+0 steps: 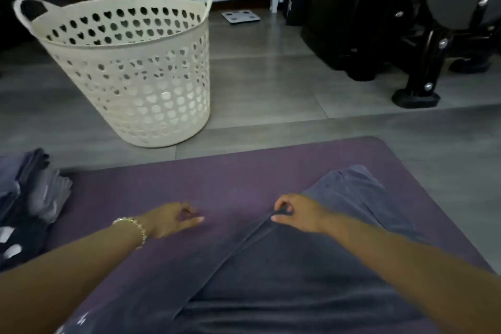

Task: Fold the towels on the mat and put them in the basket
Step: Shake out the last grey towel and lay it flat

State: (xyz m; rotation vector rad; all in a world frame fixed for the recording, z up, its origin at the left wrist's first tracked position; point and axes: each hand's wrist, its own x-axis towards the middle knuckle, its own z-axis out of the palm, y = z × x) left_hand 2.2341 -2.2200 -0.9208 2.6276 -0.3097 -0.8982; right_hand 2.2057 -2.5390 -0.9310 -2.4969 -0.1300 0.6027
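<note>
Your right hand [295, 214] is out ahead of you, low over the mat, arm stretched forward from the lower right. Its thumb and fingers pinch an edge of the dark grey towel [271, 279], which lifts into a ridge running back toward you. The other fingers are curled in.

Your left hand [173, 218] sits level with the right one, a gap between them. Its fingers are loosely curled with one finger straight, pointing at the right hand, and it holds nothing. Can't tell if it touches the mat. A gold bead bracelet [135, 228] sits on the left wrist.

The towel lies under and behind the right hand, spread over the purple mat [162, 184], with one end rumpled just past that hand to the right. Bare mat lies under the left hand.

Left of the left hand, at the mat's edge, is a stack of towels [32, 192] in grey and dark tones, blurred.

Beyond the left hand, off the mat on the grey floor [271, 84], stands the white basket [130, 46], upright, with heart-shaped holes. Its inside bottom is not visible.

Farther back there's a bathroom scale [241, 17] near the wall. Well beyond the right hand is a black metal frame [420, 68] with bolts.
</note>
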